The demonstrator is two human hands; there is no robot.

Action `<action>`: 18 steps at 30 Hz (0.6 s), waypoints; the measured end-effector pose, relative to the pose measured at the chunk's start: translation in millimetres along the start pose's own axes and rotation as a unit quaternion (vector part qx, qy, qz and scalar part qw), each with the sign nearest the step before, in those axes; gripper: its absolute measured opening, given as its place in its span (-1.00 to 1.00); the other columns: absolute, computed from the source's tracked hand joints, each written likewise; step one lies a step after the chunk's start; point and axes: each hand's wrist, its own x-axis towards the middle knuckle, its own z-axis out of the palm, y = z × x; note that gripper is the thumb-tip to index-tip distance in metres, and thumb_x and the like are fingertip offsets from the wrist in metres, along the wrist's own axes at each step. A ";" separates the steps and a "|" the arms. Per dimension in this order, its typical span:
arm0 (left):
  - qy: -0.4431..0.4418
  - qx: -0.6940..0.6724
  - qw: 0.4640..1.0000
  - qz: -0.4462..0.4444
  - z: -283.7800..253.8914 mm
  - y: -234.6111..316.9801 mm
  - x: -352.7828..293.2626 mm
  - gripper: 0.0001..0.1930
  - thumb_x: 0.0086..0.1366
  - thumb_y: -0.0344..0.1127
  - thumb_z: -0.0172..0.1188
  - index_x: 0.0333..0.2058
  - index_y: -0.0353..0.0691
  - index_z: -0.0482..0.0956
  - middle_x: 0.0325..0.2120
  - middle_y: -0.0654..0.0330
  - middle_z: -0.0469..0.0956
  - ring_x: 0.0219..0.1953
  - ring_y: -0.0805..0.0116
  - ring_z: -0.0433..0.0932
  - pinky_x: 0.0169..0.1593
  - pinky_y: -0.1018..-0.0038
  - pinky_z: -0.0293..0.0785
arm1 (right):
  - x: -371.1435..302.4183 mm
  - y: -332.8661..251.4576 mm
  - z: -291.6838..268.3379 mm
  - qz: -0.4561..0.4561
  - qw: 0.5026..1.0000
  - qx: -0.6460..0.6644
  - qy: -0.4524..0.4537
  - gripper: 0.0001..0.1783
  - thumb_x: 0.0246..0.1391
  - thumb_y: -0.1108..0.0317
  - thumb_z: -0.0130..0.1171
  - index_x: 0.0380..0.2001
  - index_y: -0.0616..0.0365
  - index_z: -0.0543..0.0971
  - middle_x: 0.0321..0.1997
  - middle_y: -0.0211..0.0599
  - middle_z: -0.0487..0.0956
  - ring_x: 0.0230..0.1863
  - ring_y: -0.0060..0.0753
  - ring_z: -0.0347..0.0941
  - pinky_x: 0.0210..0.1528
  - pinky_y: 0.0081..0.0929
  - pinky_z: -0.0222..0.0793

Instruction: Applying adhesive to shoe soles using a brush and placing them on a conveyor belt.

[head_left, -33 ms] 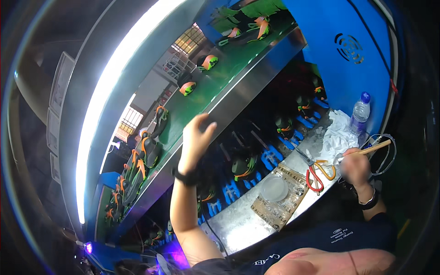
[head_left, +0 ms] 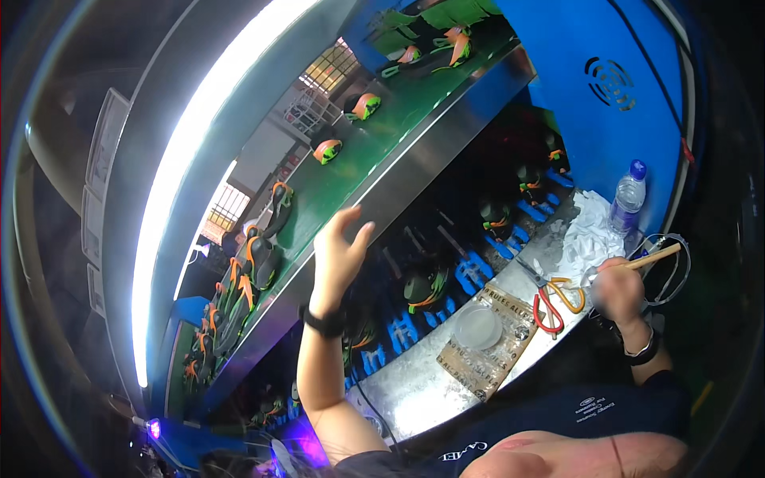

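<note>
My left hand [head_left: 341,259] is raised at the metal edge of the green conveyor belt [head_left: 382,147], thumb and fingers apart, holding nothing. At the right, my right hand [head_left: 617,291] is closed around a tool with a pale wooden handle [head_left: 655,256]. The handle sticks out past the hand to the right; the hand is partly blurred, and what the tool's other end is I cannot make out. Beside that hand lie pliers [head_left: 548,303] with one red and one yellow grip. A crumpled white cloth [head_left: 588,239] lies just beyond it.
Orange, green and black shoe parts [head_left: 259,259] lie along the belt. Under it, black shoes [head_left: 425,288] sit on blue holders [head_left: 474,273]. A round translucent tub [head_left: 478,327] stands on brown cardboard [head_left: 496,358]. A water bottle [head_left: 627,199] stands by the blue panel [head_left: 590,48].
My left hand has shifted very slightly, its thumb and fingers drawn a little closer. My right hand keeps its place with the wooden-handled tool.
</note>
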 end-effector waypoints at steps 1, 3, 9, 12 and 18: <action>0.024 -0.003 0.999 -0.033 -10.9 -1.1 -15.8 -0.70 -0.07 -0.31 0.19 -0.33 -0.33 0.46 -0.40 0.04 0.50 -0.30 0.25 0.49 -0.16 0.47 0.34 | -0.2 3.0 -1.0 -0.002 1.000 -0.009 0.000 -0.88 -0.04 0.41 -0.05 -0.45 0.25 0.36 -0.73 -0.48 0.26 -0.75 -0.77 0.10 -0.71 -0.81 0.01; 0.134 0.124 0.974 -0.135 -40.1 -13.1 -37.6 -0.63 -0.07 -0.23 0.21 -0.30 -0.33 0.42 -0.47 0.08 0.49 -0.39 0.27 0.49 -0.24 0.46 0.37 | -0.3 7.7 -1.9 -0.001 1.000 -0.017 -0.008 -0.89 -0.04 0.41 -0.05 -0.46 0.24 0.36 -0.73 -0.49 0.26 -0.75 -0.78 0.10 -0.71 -0.81 0.00; 0.188 0.451 0.788 -0.376 -92.2 -73.4 -69.7 0.03 -0.30 0.38 0.09 -0.02 -0.39 0.07 -0.34 -0.14 0.38 -0.27 0.01 0.41 -0.22 0.27 0.35 | 1.5 15.4 14.6 0.008 1.000 -0.002 -0.021 -0.90 -0.04 0.42 -0.06 -0.46 0.23 0.36 -0.74 -0.50 0.25 -0.78 -0.79 0.07 -0.74 -0.82 -0.04; 0.177 0.349 0.832 -0.394 -88.4 -100.9 -70.9 0.09 -0.30 0.39 0.08 0.01 -0.42 -0.02 -0.27 -0.22 0.39 -0.19 -0.04 0.40 -0.11 0.24 0.28 | -0.3 14.6 25.8 0.014 0.999 -0.001 -0.037 -0.90 -0.04 0.41 -0.06 -0.47 0.23 0.36 -0.74 -0.51 0.25 -0.77 -0.79 0.07 -0.74 -0.82 -0.03; 0.224 0.249 0.848 -0.411 -108.4 -154.0 -51.7 -0.15 -0.30 0.23 0.20 -0.20 -0.46 0.30 -0.25 -0.19 0.39 -0.15 0.02 0.38 -0.06 0.31 0.26 | -4.2 10.1 44.0 0.006 0.998 -0.005 -0.059 -0.89 -0.04 0.41 -0.08 -0.46 0.24 0.36 -0.75 -0.51 0.25 -0.77 -0.79 0.08 -0.73 -0.81 -0.03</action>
